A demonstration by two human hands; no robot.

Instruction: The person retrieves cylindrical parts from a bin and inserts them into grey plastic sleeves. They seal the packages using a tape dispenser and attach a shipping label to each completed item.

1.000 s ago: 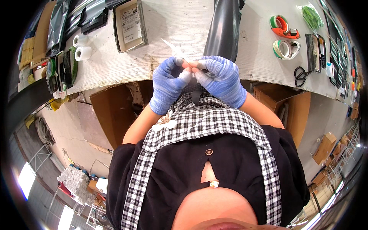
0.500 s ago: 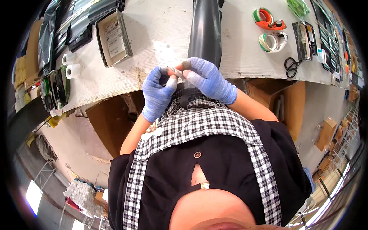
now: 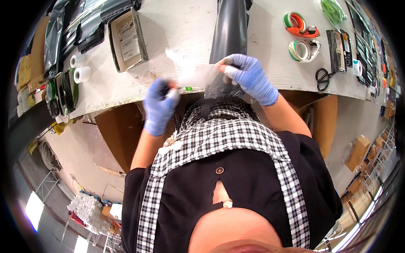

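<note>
Left hand [image 3: 160,106] drew off, translucent film [image 3: 197,76] opened out, right hand [image 3: 252,78] held on.
Left of centre, blur hid the left hand's grip; at upper centre, the film showed wider than before, no longer bunched; just right, the right hand pinched its edge.

On the table [image 3: 270,46], a hand could pass between the shallow box [image 3: 139,38] and the black plastic [image 3: 230,38]; a whitish film [image 3: 198,75], reaching from the right hand [image 3: 253,80] toward the left hand [image 3: 159,107], blocks the near end. Another lane runs between the black plastic and two tape dispensers [image 3: 309,32], its near end partly taken by the right hand. Farther right, scissors [image 3: 323,79] and a slim dark box [image 3: 333,48] crowd the way; leftward, two white rolls [image 3: 85,74] obstruct it.
</note>
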